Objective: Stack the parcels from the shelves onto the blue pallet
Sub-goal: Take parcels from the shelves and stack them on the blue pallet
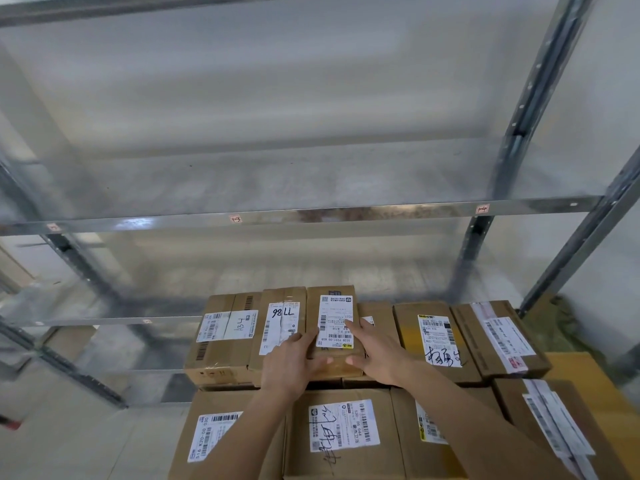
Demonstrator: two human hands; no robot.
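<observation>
A small brown cardboard parcel (pixel 333 306) with a white shipping label lies on top of a stack of cardboard parcels low in the head view. My left hand (pixel 292 365) grips its near left edge, thumb on the front face. My right hand (pixel 375 355) holds its right side, fingers laid over the label's edge. To its left sits a parcel marked "98LL" (pixel 282 323), and further left one marked "A34" (pixel 225 337). More labelled parcels (pixel 433 341) fill the stack to the right and in front. The pallet under the stack is hidden.
A grey metal shelving rack (pixel 311 213) stands right behind the stack, its shelves bare in view. Its uprights (pixel 519 133) rise at right and left. A yellowish box (pixel 581 368) sits at the right. Grey floor (pixel 86 438) lies at the lower left.
</observation>
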